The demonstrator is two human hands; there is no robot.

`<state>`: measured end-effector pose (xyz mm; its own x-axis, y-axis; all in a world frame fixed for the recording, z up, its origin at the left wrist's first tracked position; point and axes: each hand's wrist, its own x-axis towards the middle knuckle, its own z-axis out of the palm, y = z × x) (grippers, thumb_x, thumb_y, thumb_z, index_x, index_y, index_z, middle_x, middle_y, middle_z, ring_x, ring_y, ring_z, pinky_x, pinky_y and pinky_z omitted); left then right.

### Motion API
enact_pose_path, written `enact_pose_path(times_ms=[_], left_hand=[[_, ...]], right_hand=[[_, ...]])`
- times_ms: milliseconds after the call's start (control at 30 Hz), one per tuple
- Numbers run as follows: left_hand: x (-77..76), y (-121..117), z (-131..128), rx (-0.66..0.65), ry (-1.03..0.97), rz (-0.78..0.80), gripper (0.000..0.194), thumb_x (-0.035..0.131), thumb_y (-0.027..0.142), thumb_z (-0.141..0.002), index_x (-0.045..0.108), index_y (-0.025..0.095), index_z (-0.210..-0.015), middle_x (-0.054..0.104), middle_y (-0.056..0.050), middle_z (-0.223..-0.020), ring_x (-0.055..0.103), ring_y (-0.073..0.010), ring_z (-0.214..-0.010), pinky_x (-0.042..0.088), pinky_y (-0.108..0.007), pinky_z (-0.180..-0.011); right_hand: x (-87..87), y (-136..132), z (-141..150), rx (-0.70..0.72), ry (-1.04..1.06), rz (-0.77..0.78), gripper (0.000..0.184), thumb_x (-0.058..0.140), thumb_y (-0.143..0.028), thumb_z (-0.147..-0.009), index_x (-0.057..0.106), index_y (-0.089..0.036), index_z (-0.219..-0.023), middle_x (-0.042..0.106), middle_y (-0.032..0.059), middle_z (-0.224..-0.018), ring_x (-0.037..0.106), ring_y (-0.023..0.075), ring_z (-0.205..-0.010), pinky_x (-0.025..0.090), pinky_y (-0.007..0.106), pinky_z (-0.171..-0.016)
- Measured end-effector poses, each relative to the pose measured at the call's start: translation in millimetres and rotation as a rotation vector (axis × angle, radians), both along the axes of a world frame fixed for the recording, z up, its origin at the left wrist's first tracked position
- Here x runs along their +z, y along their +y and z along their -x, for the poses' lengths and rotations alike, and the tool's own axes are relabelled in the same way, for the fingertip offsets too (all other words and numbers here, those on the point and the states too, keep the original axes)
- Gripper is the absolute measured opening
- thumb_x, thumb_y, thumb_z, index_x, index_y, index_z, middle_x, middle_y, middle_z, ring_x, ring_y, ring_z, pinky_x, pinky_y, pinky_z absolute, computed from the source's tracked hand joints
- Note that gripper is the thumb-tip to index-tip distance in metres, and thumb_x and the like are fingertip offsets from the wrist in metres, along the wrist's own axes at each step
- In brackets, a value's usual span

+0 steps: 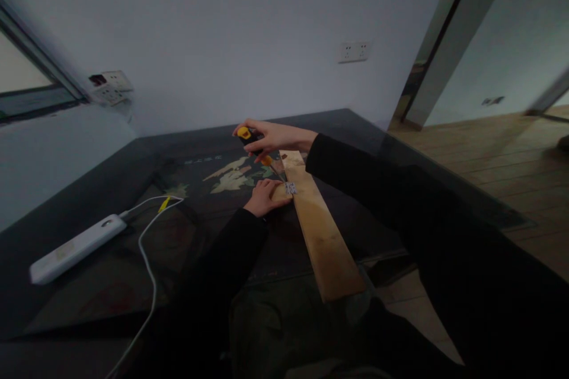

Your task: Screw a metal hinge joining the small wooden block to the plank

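My right hand (271, 135) is closed around the black and yellow handle of a screwdriver (265, 160). The tool slants down to the right, and its tip meets a small metal hinge (290, 188). Under the hinge, a short piece of wood (279, 192) lies against the left edge of a long wooden board (313, 213). Fingers and thumb of my left hand (264, 196) grip this short piece from its left side. Whether any screw sits at the tip is too small to see.
The board runs towards me past the front edge of the dark, flower-patterned table (213, 142). On the left lies a white power strip (77, 247) with a white cable (149, 266). A wall (240, 29) stands behind the table.
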<state>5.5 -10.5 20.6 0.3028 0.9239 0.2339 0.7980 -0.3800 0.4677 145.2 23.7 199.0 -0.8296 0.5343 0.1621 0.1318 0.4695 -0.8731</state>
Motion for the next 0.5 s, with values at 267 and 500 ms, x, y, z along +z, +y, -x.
enact_pose_path(times_ms=[267, 500], left_hand=[[0.0, -0.3, 0.3, -0.022, -0.040, -0.006, 0.058, 0.075, 0.049, -0.071, 0.061, 0.022, -0.120, 0.059, -0.010, -0.116, 0.048, -0.0311, -0.111, 0.037, -0.046, -0.100], [-1.1, 0.7, -0.3, -0.016, -0.034, -0.017, 0.058, 0.076, 0.048, -0.070, 0.062, 0.020, -0.119, 0.059, -0.011, -0.115, 0.049, -0.0311, -0.110, 0.037, -0.045, -0.099]], right_hand=[[-6.3, 19.3, 3.8, -0.196, -0.033, -0.279, 0.039, 0.073, -0.021, -0.072, 0.046, -0.019, -0.101, 0.059, 0.0032, -0.096, 0.055, 0.0149, -0.083, 0.047, 0.025, -0.067], [-7.5, 19.1, 6.9, -0.040, 0.021, -0.396, 0.029, 0.068, -0.028, -0.078, 0.051, -0.018, -0.099, 0.062, 0.0058, -0.105, 0.054, 0.0154, -0.091, 0.045, 0.026, -0.076]])
